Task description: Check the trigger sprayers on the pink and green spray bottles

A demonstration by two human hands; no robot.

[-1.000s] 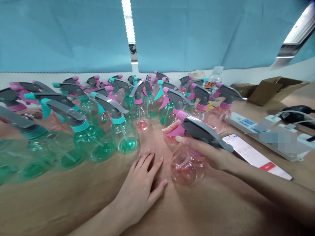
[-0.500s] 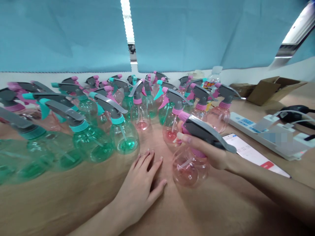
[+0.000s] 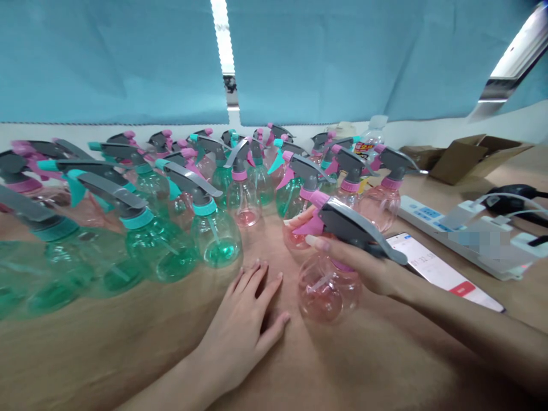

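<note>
My right hand (image 3: 368, 269) is around the neck of a clear pink spray bottle (image 3: 329, 294) with a grey and pink trigger head. The thumb lies along the near side of the neck, and a finger reaches past the pink trigger (image 3: 309, 225), which sticks out. This bottle stands upright on the table, nozzle to the left. My left hand (image 3: 244, 319) lies flat on the wooden table, fingers spread, holding nothing. Just beyond its fingertips is a green spray bottle (image 3: 216, 242) with a little liquid inside.
Several more green and pink spray bottles (image 3: 162, 251) crowd the left and back of the table. A phone (image 3: 445, 274) showing a timer lies to the right, beside a white power strip (image 3: 462, 234) with plugs. Behind are an open cardboard box (image 3: 475, 160) and a blue curtain (image 3: 308, 63).
A finger of my right hand has stretched out to the left, and the pink trigger now shows swung forward. The bottle has shifted very slightly left. My left hand has stayed still.
</note>
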